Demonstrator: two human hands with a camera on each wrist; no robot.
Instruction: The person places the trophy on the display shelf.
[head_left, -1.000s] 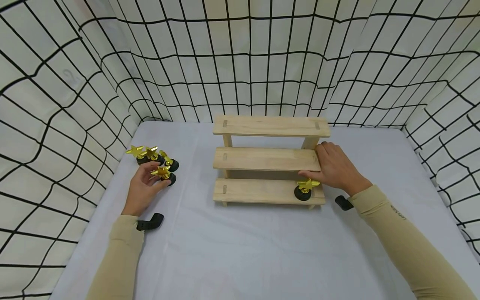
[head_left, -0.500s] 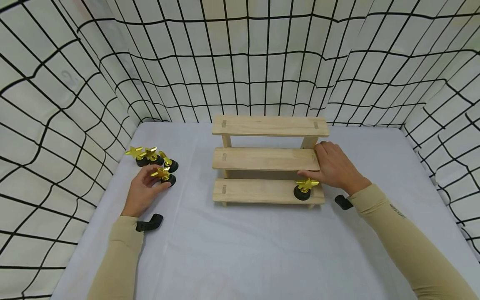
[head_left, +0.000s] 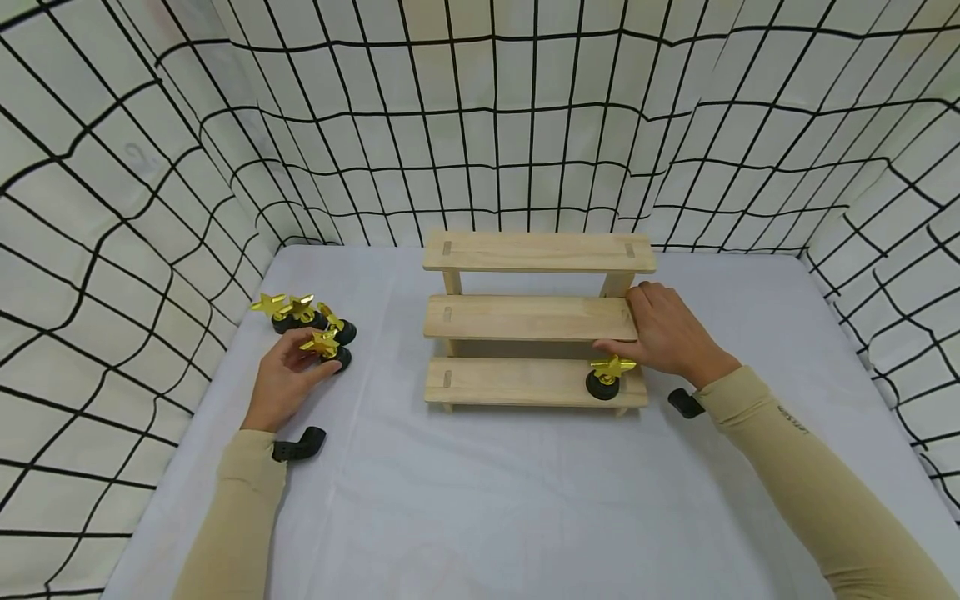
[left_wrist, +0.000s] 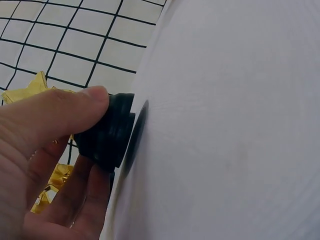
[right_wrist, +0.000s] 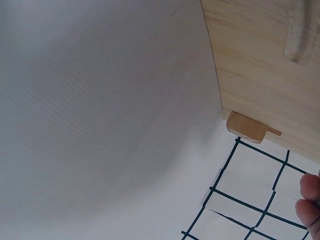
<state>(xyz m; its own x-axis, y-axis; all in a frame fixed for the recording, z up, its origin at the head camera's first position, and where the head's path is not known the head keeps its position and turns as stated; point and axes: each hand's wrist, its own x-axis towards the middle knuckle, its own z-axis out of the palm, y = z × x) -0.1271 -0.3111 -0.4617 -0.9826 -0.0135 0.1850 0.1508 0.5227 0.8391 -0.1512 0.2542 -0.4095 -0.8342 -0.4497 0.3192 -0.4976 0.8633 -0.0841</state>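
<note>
My left hand (head_left: 281, 383) pinches a small gold star trophy (head_left: 322, 343) by its round black base. In the left wrist view the thumb presses one side of that black base (left_wrist: 107, 137) and the fingers curl behind it, its underside close over the white cloth. Just beyond, several more star trophies (head_left: 302, 310) stand grouped on the table. With its thumb in front and fingers behind, my right hand (head_left: 675, 337) grips the right end of the middle shelf of a three-tier wooden stand (head_left: 525, 318). One star trophy (head_left: 603, 383) stands on the right end of the bottom shelf.
White cloth covers the table (head_left: 465, 500). A white wall with a black wire grid (head_left: 495, 125) encloses the back and both sides, its left side close to the grouped trophies. Beige sleeves (head_left: 240, 517) cover both arms, and a black strap piece (head_left: 300, 444) sticks out at the left wrist.
</note>
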